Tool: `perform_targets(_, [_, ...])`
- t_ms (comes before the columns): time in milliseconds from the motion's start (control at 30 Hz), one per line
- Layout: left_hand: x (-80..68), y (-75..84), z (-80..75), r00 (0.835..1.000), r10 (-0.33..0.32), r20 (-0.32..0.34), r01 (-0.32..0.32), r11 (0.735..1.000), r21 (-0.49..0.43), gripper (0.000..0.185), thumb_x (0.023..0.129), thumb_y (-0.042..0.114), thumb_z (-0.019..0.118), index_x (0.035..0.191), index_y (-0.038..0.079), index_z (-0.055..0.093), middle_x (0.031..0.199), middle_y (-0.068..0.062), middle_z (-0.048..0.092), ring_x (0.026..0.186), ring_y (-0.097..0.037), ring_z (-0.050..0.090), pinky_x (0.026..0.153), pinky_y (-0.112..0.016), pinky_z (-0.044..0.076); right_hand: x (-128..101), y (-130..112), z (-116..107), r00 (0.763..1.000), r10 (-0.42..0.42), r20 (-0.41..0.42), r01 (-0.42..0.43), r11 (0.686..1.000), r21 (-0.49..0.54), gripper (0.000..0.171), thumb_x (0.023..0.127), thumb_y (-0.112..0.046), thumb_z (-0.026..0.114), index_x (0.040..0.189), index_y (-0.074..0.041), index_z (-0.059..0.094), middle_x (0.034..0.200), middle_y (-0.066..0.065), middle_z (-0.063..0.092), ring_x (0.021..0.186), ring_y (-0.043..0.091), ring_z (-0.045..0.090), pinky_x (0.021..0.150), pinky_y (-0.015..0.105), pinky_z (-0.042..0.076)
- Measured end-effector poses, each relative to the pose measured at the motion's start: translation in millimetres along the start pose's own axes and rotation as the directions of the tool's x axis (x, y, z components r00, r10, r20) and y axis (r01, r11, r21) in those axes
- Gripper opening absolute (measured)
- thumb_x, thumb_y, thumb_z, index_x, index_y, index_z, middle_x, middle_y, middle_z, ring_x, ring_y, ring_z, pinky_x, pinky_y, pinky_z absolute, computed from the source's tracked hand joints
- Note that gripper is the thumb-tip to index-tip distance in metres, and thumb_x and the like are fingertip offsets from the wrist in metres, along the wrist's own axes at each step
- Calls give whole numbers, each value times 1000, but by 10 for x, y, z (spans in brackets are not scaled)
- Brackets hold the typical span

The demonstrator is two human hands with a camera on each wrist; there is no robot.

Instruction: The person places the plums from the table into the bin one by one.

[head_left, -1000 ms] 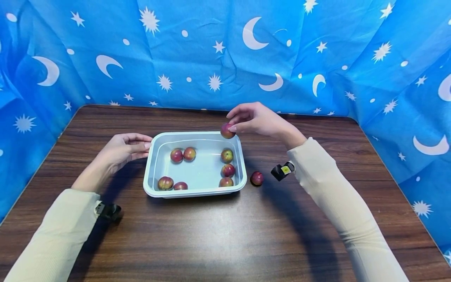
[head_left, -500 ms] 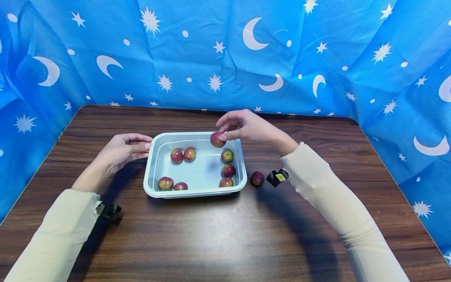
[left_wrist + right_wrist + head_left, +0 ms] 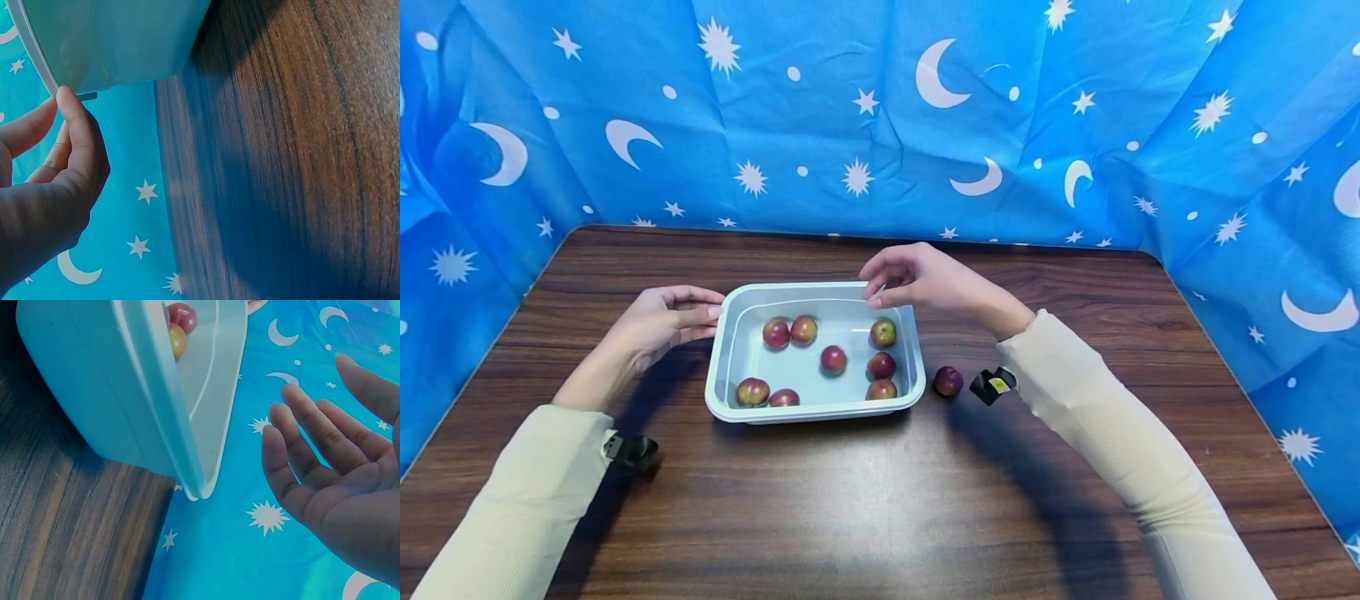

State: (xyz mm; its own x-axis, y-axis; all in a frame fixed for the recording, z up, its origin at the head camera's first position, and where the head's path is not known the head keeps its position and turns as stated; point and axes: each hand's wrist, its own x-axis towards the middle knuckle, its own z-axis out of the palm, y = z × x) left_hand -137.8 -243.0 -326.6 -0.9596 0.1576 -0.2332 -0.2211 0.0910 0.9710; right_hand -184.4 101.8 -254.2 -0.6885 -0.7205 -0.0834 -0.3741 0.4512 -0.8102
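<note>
A white plastic tub point(image 3: 820, 412) stands on the table with several red and yellow-green plums inside. One plum point(image 3: 833, 359) lies near the middle of its floor, apart from the others. My left hand point(image 3: 658, 327) pinches the tub's left rim between thumb and fingers, which the left wrist view shows closely. Over the far right corner of the tub hovers my right hand point(image 3: 925, 282), its fingers loosely bent and holding nothing. In the right wrist view the thumb and fingers are spread apart. A dark red plum point(image 3: 948, 381) sits on the table just right of the tub.
The brown wood-grain table point(image 3: 850, 500) reaches back to a blue cloth point(image 3: 835, 108) printed with moons and stars. A black wrist camera point(image 3: 992, 385) hangs from the right sleeve, close to the loose plum.
My right hand moved left and down over the tub and let go of its plum, which now lies on the tub's floor. A plum at the right shifted slightly left. The left hand stayed put.
</note>
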Motion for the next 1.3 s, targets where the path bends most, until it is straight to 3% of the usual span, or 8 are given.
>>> perform_targets(467, [7, 2, -1, 1000, -8, 0, 8, 1000, 13, 27, 90, 3, 55, 113, -9, 46, 87, 2, 64, 78, -10, 65, 78, -30, 53, -95, 36, -70, 997, 61, -40, -60, 998, 22, 29, 85, -19, 66, 111, -9, 59, 98, 2, 65, 92, 15, 59, 79, 31, 51])
perform_targets(800, [2, 2, 7, 1000, -7, -2, 7, 1000, -12, 28, 89, 3, 56, 113, -10, 46, 87, 1, 64, 78, -11, 65, 77, -30, 53, -203, 108, -156, 992, 91, -91, -93, 996, -18, 31, 86, -22, 65, 114, -10, 58, 99, 1, 65, 95, 14, 59, 89, 34, 48])
perform_targets(1133, [7, -18, -5, 1000, 3, 7, -2, 998, -69, 12, 88, 3, 59, 100, 3, 57, 87, -1, 65, 78, -11, 65, 77, -29, 53, -335, 227, -264, 990, 76, -121, -81, 996, -30, 34, 87, -22, 64, 117, -9, 56, 102, 6, 66, 99, 16, 58, 88, 38, 45])
perform_targets(1300, [13, -27, -3, 1000, 7, 11, -6, 998, -66, 14, 88, 4, 59, 102, 2, 56, 88, -1, 64, 79, -12, 65, 77, -29, 53, -400, 298, -298, 988, 77, -132, -80, 997, -14, 34, 87, -21, 64, 117, -8, 56, 102, 8, 66, 97, 16, 59, 84, 35, 47])
